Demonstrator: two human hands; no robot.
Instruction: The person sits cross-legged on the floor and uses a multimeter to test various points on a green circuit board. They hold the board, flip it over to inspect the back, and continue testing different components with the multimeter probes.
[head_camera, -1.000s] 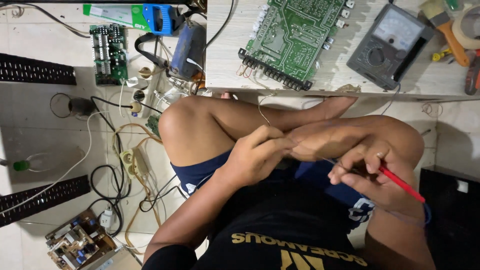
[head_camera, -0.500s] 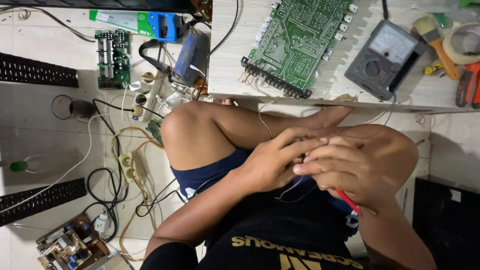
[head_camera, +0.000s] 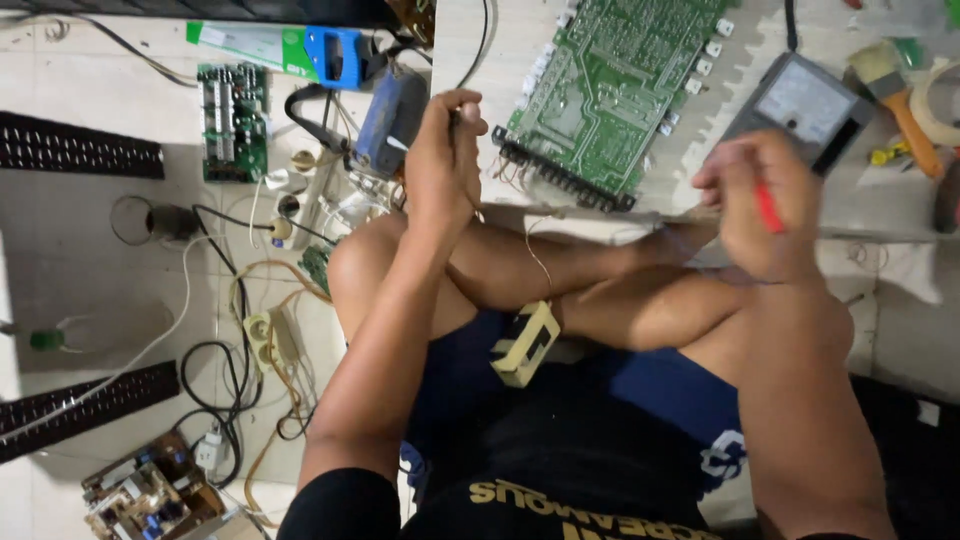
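Observation:
I sit cross-legged on the floor in front of a low wooden board (head_camera: 470, 60). My left hand (head_camera: 443, 158) is raised at the board's near edge, closed on a thin dark probe. My right hand (head_camera: 757, 203) is up on the right, gripping a red probe (head_camera: 768, 208), just below a grey analogue multimeter (head_camera: 800, 100). Between the hands, a large green circuit board (head_camera: 610, 80) lies on the wooden board. A small yellow coil former (head_camera: 525, 343) rests in my lap, with a fine wire (head_camera: 541, 262) rising from it across my leg.
On the left floor lie a hand saw with a blue handle (head_camera: 335, 55), a small green circuit board (head_camera: 232, 120), black finned heat sinks (head_camera: 80, 155), tangled cables and a power strip (head_camera: 272, 335). A paintbrush (head_camera: 895, 90) and a tape roll (head_camera: 942, 100) sit at the far right.
Both hands have left my lap, where they were together, and lifted apart toward the wooden board. The yellow coil former now lies uncovered in my lap.

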